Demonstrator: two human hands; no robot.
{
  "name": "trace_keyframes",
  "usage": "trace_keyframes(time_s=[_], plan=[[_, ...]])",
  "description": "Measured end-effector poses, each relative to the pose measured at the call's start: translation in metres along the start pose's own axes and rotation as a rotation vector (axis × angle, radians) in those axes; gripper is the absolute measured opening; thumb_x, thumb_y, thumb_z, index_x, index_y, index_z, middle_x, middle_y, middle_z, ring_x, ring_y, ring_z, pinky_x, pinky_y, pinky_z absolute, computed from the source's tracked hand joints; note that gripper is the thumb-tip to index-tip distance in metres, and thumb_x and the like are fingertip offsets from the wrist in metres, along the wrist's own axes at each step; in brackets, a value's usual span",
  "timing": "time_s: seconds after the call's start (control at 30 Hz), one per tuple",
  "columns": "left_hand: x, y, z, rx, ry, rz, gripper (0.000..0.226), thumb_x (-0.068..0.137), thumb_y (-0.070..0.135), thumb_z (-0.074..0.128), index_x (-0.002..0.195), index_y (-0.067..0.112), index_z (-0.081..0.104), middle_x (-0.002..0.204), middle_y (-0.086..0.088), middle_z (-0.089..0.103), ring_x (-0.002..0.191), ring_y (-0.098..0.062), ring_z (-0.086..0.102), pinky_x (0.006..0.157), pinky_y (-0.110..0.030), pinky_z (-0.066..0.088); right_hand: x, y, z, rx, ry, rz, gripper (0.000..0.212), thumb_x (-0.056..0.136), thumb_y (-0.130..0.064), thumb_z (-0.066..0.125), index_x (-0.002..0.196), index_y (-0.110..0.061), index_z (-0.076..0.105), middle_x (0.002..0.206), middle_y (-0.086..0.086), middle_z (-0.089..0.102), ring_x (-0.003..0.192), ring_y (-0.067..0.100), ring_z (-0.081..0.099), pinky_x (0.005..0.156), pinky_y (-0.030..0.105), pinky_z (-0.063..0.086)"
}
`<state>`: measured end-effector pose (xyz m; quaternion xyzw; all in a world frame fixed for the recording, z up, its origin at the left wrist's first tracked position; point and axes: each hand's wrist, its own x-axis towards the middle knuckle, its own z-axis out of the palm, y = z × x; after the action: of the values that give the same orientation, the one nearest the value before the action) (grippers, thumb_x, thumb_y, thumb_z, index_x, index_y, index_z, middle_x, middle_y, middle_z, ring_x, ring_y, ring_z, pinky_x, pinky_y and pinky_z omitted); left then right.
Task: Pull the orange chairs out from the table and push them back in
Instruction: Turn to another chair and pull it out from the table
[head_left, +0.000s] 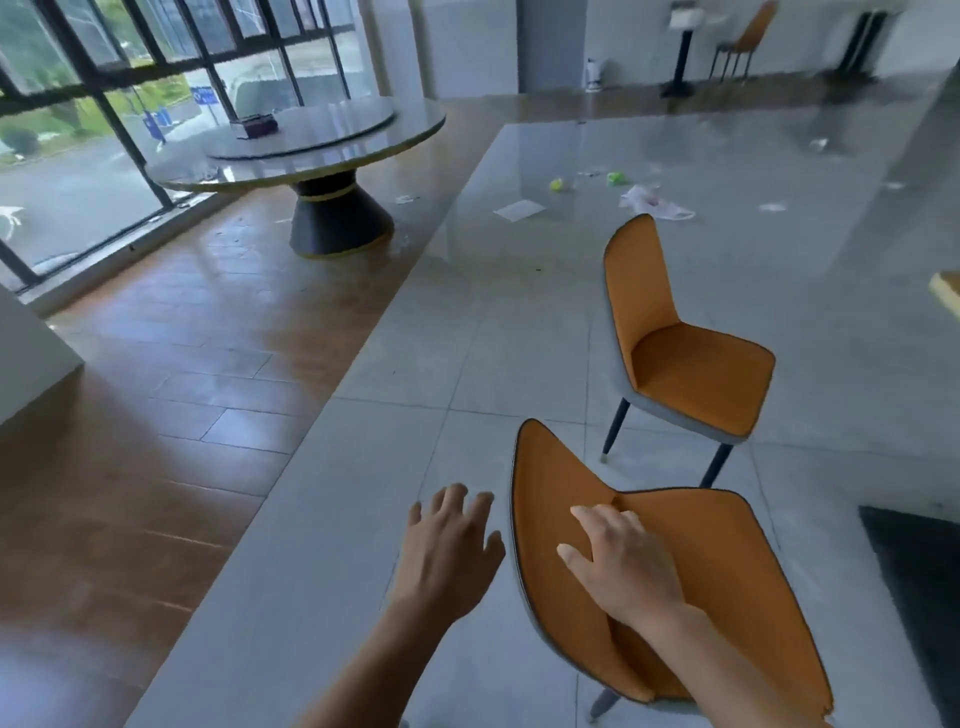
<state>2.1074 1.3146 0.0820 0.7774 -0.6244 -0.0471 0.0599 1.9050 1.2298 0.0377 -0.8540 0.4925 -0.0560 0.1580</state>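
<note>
Both orange chairs stand clear of the bench (946, 291): the near chair (727, 582) under my right hand (626, 564), resting spread and gripping nothing; my left hand (449, 551) hovers open, empty. The far chair (691, 364) waits. Pushing in remains.

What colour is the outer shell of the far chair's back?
Grey, with orange inside; the far chair shows it best in the head view.

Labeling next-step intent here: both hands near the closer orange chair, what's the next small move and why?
Probably close the left hand onto the backrest edge of the near chair. That hand hovers open just left of the backrest, not touching, while the right hand lies open over the backrest's front face. No grip yet, so the chair can't be moved.
</note>
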Motion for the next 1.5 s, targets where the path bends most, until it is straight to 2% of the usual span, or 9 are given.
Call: trace_keyframes(time_s=[0.2, 0.43, 0.7, 0.97, 1.07, 1.2, 1.3, 1.37, 1.5], plan=[[0.109, -0.042, 0.007, 0.016, -0.128, 0.350, 0.049, 0.100, 0.045, 0.045, 0.143, 0.023, 0.042, 0.140, -0.004, 0.048, 0.129, -0.024, 0.044, 0.111, -0.043, 0.033, 0.041, -0.025, 0.027, 0.025, 0.044, 0.357, 0.058, 0.097, -0.061, 0.037, 0.145, -0.028, 0.042, 0.143, -0.007, 0.052, 0.128, 0.016, 0.048, 0.096, 0.033, 0.051], [0.193, -0.038, 0.028, 0.103, -0.288, 0.685, 0.043, 0.100, 0.040, 0.039, 0.138, 0.021, 0.045, 0.145, -0.008, 0.045, 0.133, -0.027, 0.039, 0.112, -0.048, 0.032, 0.066, -0.047, 0.038, 0.090, 0.024, 0.716, 0.057, 0.099, -0.061, 0.032, 0.148, -0.032, 0.035, 0.148, -0.008, 0.044, 0.134, 0.014, 0.042, 0.103, 0.032, 0.045], [0.264, -0.018, 0.059, 0.104, -0.421, 0.945, 0.035, 0.100, 0.036, 0.037, 0.128, 0.021, 0.051, 0.137, -0.002, 0.050, 0.126, -0.022, 0.043, 0.111, -0.035, 0.030, 0.108, -0.037, 0.074, 0.162, 0.017, 0.915, 0.049, 0.098, -0.058, 0.034, 0.140, -0.034, 0.040, 0.137, -0.012, 0.051, 0.122, 0.011, 0.048, 0.097, 0.030, 0.045], [0.292, -0.010, 0.077, 0.217, -0.626, 1.198, 0.044, 0.104, 0.050, 0.026, 0.126, 0.022, 0.053, 0.129, -0.001, 0.056, 0.120, -0.022, 0.048, 0.108, -0.039, 0.035, 0.103, -0.065, 0.088, 0.201, 0.062, 1.241, 0.044, 0.097, -0.059, 0.035, 0.131, -0.036, 0.049, 0.127, -0.011, 0.057, 0.117, 0.018, 0.052, 0.093, 0.036, 0.047], [0.300, -0.015, 0.088, 0.225, -0.588, 1.339, 0.049, 0.103, 0.052, 0.020, 0.119, 0.024, 0.058, 0.121, 0.000, 0.060, 0.108, -0.020, 0.053, 0.102, -0.039, 0.038, 0.105, -0.085, 0.098, 0.182, 0.112, 1.379, 0.036, 0.098, -0.057, 0.031, 0.110, -0.034, 0.055, 0.112, -0.008, 0.060, 0.109, 0.020, 0.055, 0.087, 0.036, 0.047], [0.309, -0.018, 0.103, 0.226, -0.524, 1.496, 0.064, 0.091, 0.047, 0.000, 0.113, 0.024, 0.056, 0.115, -0.001, 0.057, 0.102, -0.022, 0.051, 0.091, -0.044, 0.037, 0.114, -0.107, 0.103, 0.176, 0.192, 1.515, 0.057, 0.090, -0.058, 0.010, 0.096, -0.032, 0.060, 0.099, -0.010, 0.058, 0.102, 0.016, 0.054, 0.072, 0.032, 0.041], [0.312, -0.016, 0.115, 0.175, -0.484, 1.510, 0.062, 0.094, 0.052, 0.008, 0.111, 0.025, 0.060, 0.109, 0.000, 0.059, 0.099, -0.021, 0.054, 0.094, -0.045, 0.040, 0.119, -0.116, 0.104, 0.191, 0.315, 1.671, 0.048, 0.095, -0.056, 0.023, 0.081, -0.031, 0.062, 0.082, -0.012, 0.055, 0.084, 0.011, 0.053, 0.069, 0.032, 0.048], [0.311, -0.016, 0.119, 0.144, -0.447, 1.501, 0.060, 0.094, 0.055, 0.012, 0.107, 0.025, 0.063, 0.105, 0.001, 0.060, 0.093, -0.018, 0.055, 0.093, -0.043, 0.042, 0.122, -0.117, 0.103, 0.200, 0.316, 1.713, 0.049, 0.095, -0.059, 0.026, 0.079, -0.033, 0.065, 0.079, -0.013, 0.056, 0.078, 0.010, 0.054, 0.068, 0.031, 0.049], [0.313, -0.016, 0.124, 0.043, -0.370, 1.514, 0.061, 0.090, 0.055, 0.013, 0.098, 0.027, 0.066, 0.095, 0.006, 0.060, 0.076, -0.010, 0.047, 0.067, -0.028, 0.044, 0.121, -0.113, 0.110, 0.179, 0.307, 1.755, 0.054, 0.094, -0.063, 0.029, 0.070, -0.029, 0.063, 0.072, -0.011, 0.057, 0.069, 0.007, 0.055, 0.065, 0.030, 0.052]])
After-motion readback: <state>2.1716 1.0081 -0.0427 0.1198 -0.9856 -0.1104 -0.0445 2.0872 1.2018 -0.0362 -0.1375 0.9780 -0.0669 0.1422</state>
